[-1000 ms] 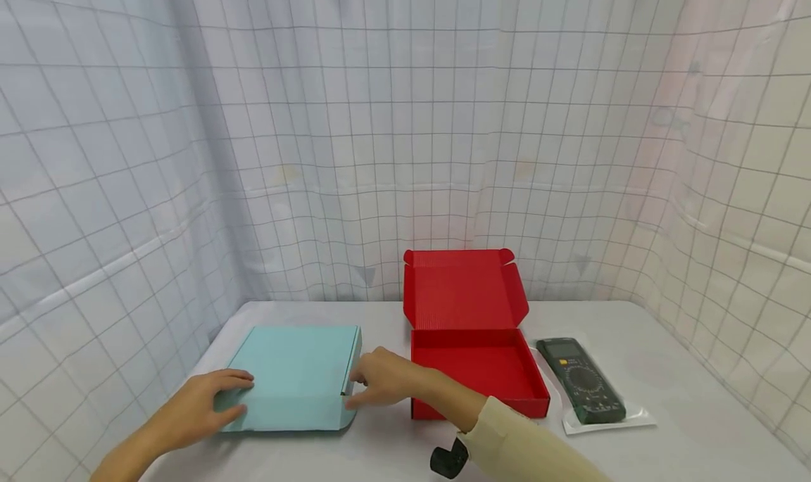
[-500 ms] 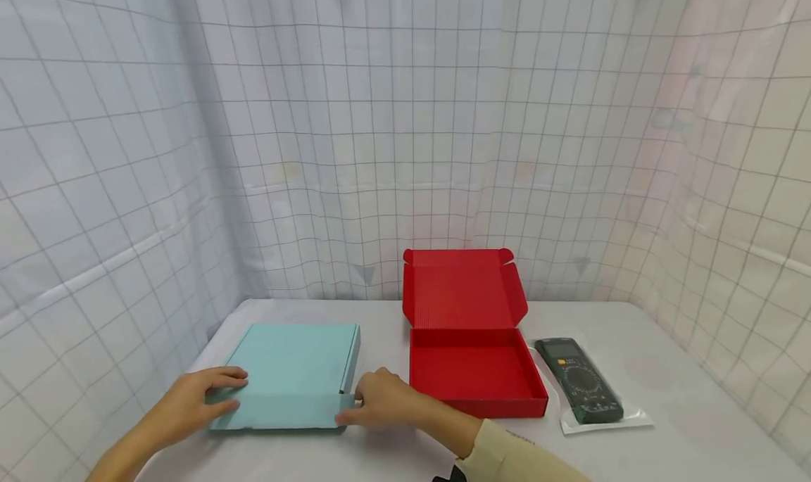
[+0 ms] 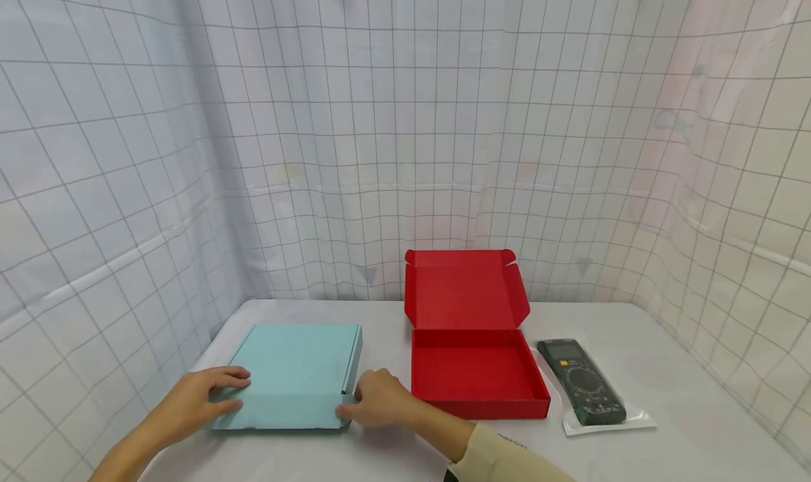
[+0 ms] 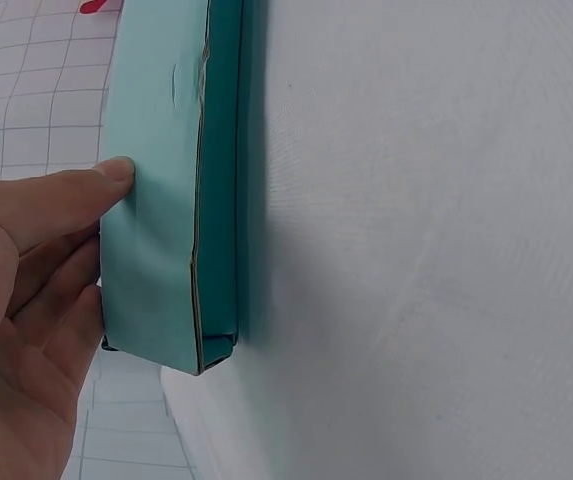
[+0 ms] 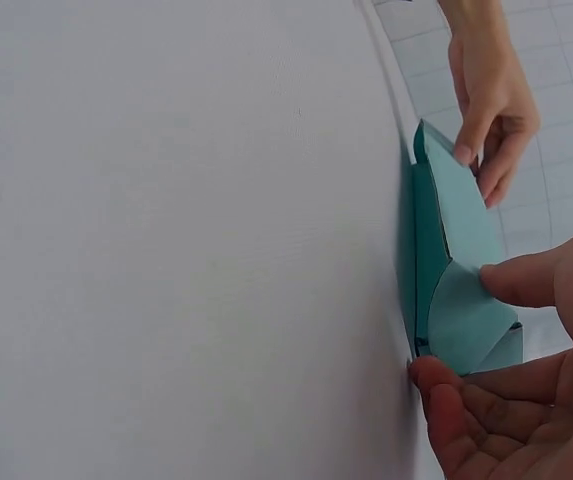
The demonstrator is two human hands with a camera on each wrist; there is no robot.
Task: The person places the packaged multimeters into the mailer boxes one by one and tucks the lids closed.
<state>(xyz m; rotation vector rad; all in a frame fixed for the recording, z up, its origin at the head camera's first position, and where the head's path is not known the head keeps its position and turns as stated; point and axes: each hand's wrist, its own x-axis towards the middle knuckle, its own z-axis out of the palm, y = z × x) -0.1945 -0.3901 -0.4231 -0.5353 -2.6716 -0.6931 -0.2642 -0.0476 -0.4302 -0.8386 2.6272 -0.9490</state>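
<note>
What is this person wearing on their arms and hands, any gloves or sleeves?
No gloves: both the left hand and right hand are bare. The right arm wears a pale cream long sleeve; the left forearm shows no sleeve. No rings or markings are visible.

Pale colours all round, with one loud red box

A light teal box (image 3: 291,373) sits on a plain white surface (image 3: 665,369); beside it a bright red box (image 3: 472,355) with ribbed lining, and a dark green meter (image 3: 579,380) on clear wrap. White sheeting (image 3: 393,130) with a thin grey grid hangs behind. One cream sleeve (image 3: 507,457).
</note>
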